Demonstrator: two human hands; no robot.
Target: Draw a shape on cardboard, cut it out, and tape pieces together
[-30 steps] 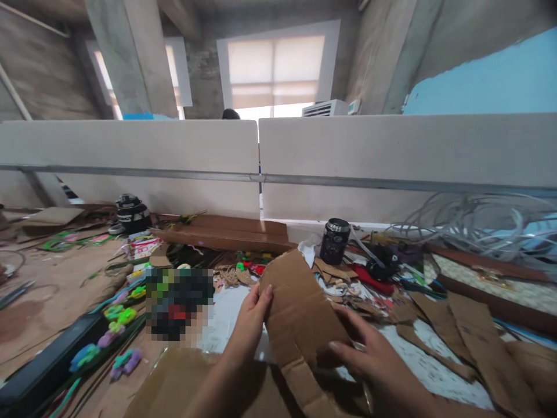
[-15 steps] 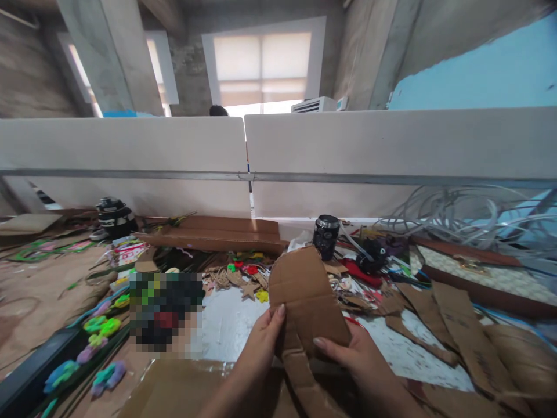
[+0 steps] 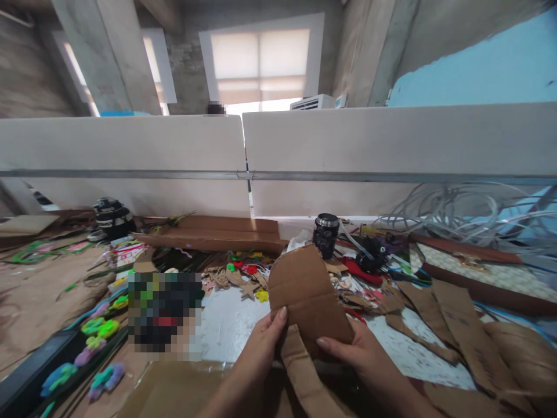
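A brown cardboard piece [image 3: 302,281] with a rounded top and a crease across it is held up between my two hands. My left hand [image 3: 261,348] grips its left edge, thumb on the front. On the lower right, my right hand [image 3: 354,351] pinches it, thumb in front and fingers hidden behind. A narrow, bent cardboard strip [image 3: 304,377] runs down from below my left thumb; whether it is joined to the rounded piece I cannot tell. Just behind my right hand shows a red curved thing [image 3: 355,315], mostly hidden.
Cardboard scraps [image 3: 465,337] lie at the right beside a patterned box or bag [image 3: 470,267]. Behind stand a black jar [image 3: 326,235] and a long cardboard piece [image 3: 221,232]. Fuzzy flowers [image 3: 104,380] and a dark box [image 3: 37,371] are at left. A white partition [image 3: 369,145] closes the back.
The strip's upper end now shows as a separate end below my left thumb, and the strip has shifted slightly. Both hands keep hold of the rounded piece. The view has moved slightly.
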